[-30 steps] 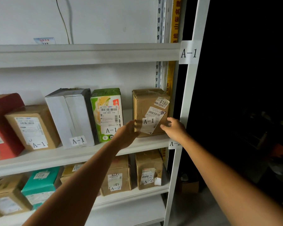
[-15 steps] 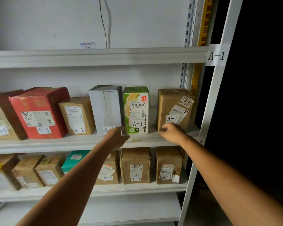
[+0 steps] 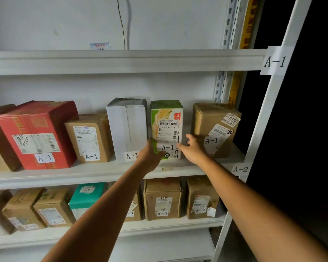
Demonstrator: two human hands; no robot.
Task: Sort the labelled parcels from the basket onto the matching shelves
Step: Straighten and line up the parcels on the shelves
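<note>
So both hands have slid left off the brown cardboard box [image 3: 212, 118] onto the green-and-white carton [image 3: 167, 114] tagged A-1, which stands upright on the white metal A-1 shelf [image 3: 102, 173]. The right hand [image 3: 194, 152] is loose, its fingers just touching the carton's right edge. The left hand [image 3: 150, 156] covers the lower-left corner, and I can't tell if it's gripping. Looks like straightening up, since that parcel's already home.

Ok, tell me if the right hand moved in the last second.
Yes: the right hand went left, off the brown box's right edge toward the green carton.
</note>
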